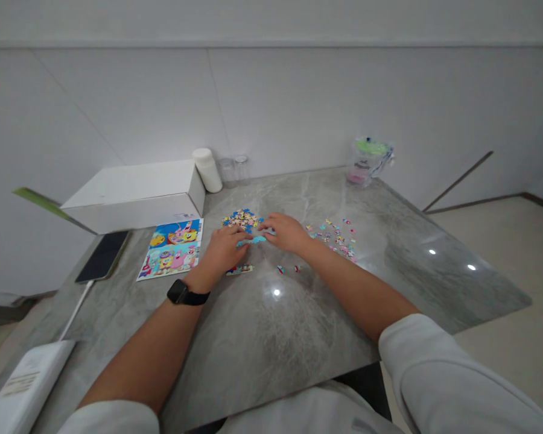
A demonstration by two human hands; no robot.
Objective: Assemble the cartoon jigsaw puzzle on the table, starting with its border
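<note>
"Grey marbling is running across the tabletop [317, 343] beneath us; where are our hands working?"

"Close together, near the middle. Our left hand [224, 246] is reaching in from one side, wearing a dark watch [177, 291], and our right hand [284, 231] is facing it, with light-blue puzzle pieces [257, 239] lying between their fingertips."

"How are we gripping?"

"Our left fingers are bending over the pieces' left end, though we are unable to tell whether they are pinching anything. Our right thumb and forefinger are standing slightly apart by the other end; whether a piece is sitting between them, we are unable to tell either."

"What are we seeing around them?"

"Just beyond, a heap of loose pieces [242, 218] is lying. On the near side of our left hand a colourful strip [239, 270] is resting, and two small pieces [281, 269] are sitting to its right. Past our right hand, scattered pieces [341, 242] are spreading."

"And farther left?"

"A cartoon sheet [176, 244] is lying flat, a phone [103, 256] is resting beside it, and behind them a white box [136, 193] is standing next to a white bottle [207, 171]"
</note>
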